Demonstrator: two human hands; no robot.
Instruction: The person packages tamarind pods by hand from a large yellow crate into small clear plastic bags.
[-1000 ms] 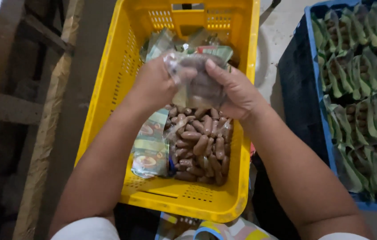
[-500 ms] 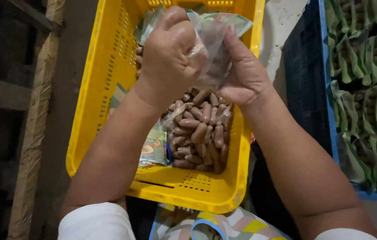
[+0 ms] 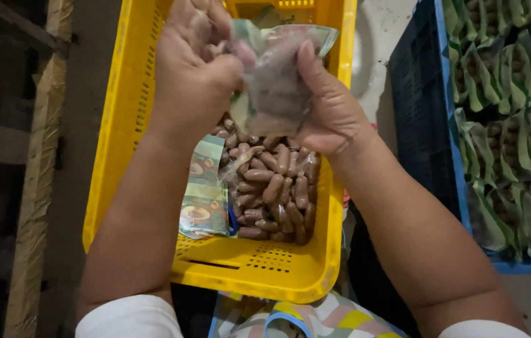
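Observation:
Both of my hands hold a clear plastic pouch [image 3: 276, 87] with a green printed edge, raised above a yellow crate [image 3: 128, 125]. My left hand [image 3: 193, 59] is closed as a fist on the pouch's left side. My right hand [image 3: 328, 109] pinches its right side, thumb up against the film. Brown sausage-shaped pieces show dimly inside the pouch. Below it, in the crate, lies a heap of the same brown pieces [image 3: 275, 194] and a flat printed green packet [image 3: 206, 191].
A blue crate [image 3: 428, 125] at the right is packed with several filled green-and-clear pouches [image 3: 510, 112]. Wooden beams [image 3: 40, 169] run along the left. A pale floor strip [image 3: 381, 44] separates the crates. Patterned cloth [image 3: 315, 316] lies below the yellow crate.
The pouch and both hands have risen toward the camera and the far end of the crate. My left hand has closed tighter on the pouch's left side.

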